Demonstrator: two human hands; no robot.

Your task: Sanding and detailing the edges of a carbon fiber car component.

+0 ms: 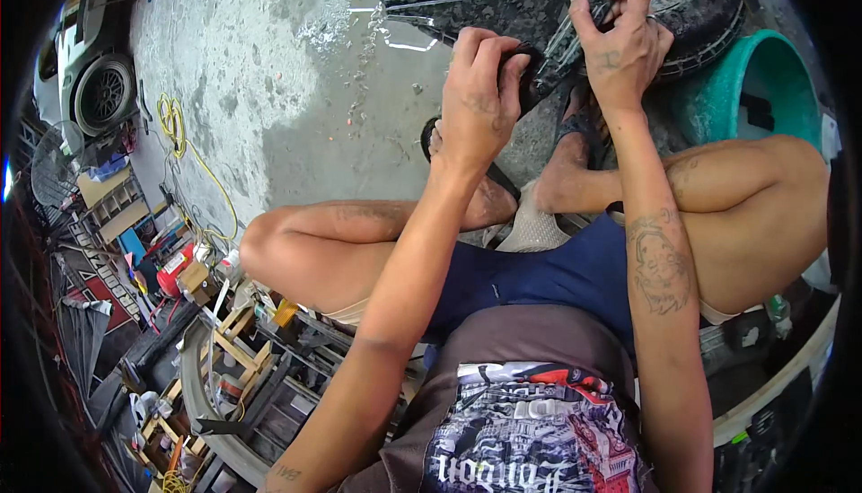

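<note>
A person in navy shorts (557, 277) and a dark printed shirt (530, 336) sits low above a stained concrete floor (296, 107), knees spread, both bare hands brought to the near edge of a dark, mottled panel (503, 4). The panel lies ahead of the person, at the far side of the visible floor, its right end beside a dusty black tyre (718, 17).

The left hand (480, 89) is at the panel's near edge, its fingers curled and the thumb drawn close to them; whether they grip the dark edge cannot be told. Farther right along the same edge, the right hand (624, 53) has its thumb and forefinger set a narrow way apart, the other fingers bent; whether anything is pinched there cannot be told either.

A teal bucket (802, 71) stands near the tyre, to the right of the right hand, with a dark object (759, 114) inside. Along the floor's left edge, a yellow cable (171, 120) lies in a loose coil near the wheel (106, 93) of a parked car (67, 57). Nearer the person on that side, a red container (175, 270) and a cardboard box (195, 277) sit among crowded workshop clutter.
</note>
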